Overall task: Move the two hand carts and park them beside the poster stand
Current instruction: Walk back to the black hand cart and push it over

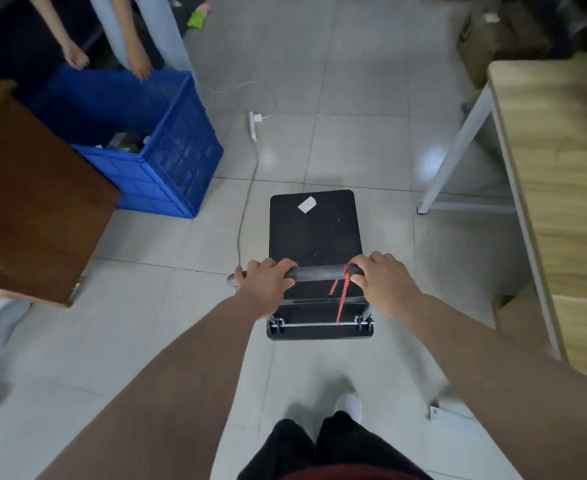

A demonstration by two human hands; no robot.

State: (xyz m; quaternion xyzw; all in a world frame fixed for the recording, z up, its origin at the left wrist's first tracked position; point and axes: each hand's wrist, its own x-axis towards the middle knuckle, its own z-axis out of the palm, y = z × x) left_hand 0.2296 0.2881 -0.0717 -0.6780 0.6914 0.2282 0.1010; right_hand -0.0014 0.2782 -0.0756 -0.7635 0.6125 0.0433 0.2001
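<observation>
The hand cart (314, 233) stands on the tiled floor (354, 98), deck bare. Left hand (268, 282) and right hand (380, 280) grip its handle (319, 273): the pushing step. Next, steer between blue crate (167, 161) and desk (555, 161), clear of the cable (247, 202); no poster stand shows.

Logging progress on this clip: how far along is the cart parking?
Nothing looks parked yet; no poster stand or second cart is in view. In hand: left hand and right hand both grip the handle of one black hand cart on the tiled floor. Left: parking both carts.
</observation>
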